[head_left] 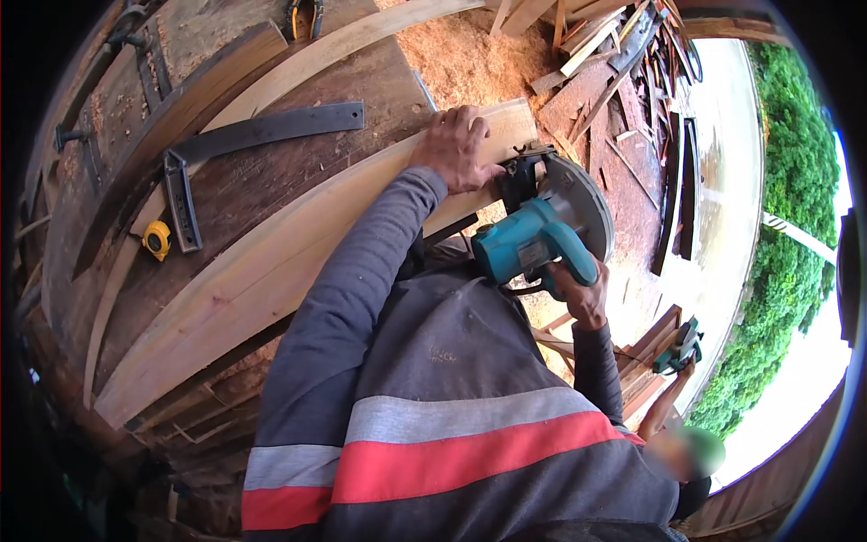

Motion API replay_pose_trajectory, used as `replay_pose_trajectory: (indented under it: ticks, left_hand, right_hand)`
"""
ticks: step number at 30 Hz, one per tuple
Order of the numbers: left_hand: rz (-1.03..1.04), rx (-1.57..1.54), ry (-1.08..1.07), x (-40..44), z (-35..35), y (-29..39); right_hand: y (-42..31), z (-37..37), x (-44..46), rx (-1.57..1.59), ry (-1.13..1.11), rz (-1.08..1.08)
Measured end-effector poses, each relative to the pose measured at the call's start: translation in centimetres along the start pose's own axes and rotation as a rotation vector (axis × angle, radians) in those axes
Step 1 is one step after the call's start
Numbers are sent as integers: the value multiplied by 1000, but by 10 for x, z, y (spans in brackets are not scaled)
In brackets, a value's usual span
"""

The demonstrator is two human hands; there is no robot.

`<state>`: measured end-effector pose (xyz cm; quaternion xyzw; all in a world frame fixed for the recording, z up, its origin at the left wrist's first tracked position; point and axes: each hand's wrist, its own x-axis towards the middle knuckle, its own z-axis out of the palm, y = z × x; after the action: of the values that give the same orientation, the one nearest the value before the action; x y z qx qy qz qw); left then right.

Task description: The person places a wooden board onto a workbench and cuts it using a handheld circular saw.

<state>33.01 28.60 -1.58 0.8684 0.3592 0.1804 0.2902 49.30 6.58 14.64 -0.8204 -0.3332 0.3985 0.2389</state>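
My left hand [456, 149] lies over the near-right end of a long, pale, curved wooden plank [262, 262], with its fingers bent over the far edge and the thumb close to the saw's base. My right hand [582, 294] is wrapped round the rear handle of a teal circular saw [519, 244]. The saw's grey guard [578, 203] is at the plank's right end, and its base is at the plank's edge. I cannot see the blade's cutting edge or tell whether it is turning.
On the bench [271, 194] lie a dark angled metal piece [271, 126], a yellow tape measure [156, 240], pliers [304, 18] and a curved dark beam [181, 135]. Sawdust [470, 63] and scrap wood [632, 72] cover the ground. At right, another person's arm [664, 402] holds a green power tool [679, 348].
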Motion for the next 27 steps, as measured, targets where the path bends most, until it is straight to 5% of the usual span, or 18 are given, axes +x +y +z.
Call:
replay_pose_trajectory:
  ticks: [27]
  left_hand:
    - [25,-18,113,-2,-3,1]
  right_hand:
    - [-8,7,21,-5,27,-89]
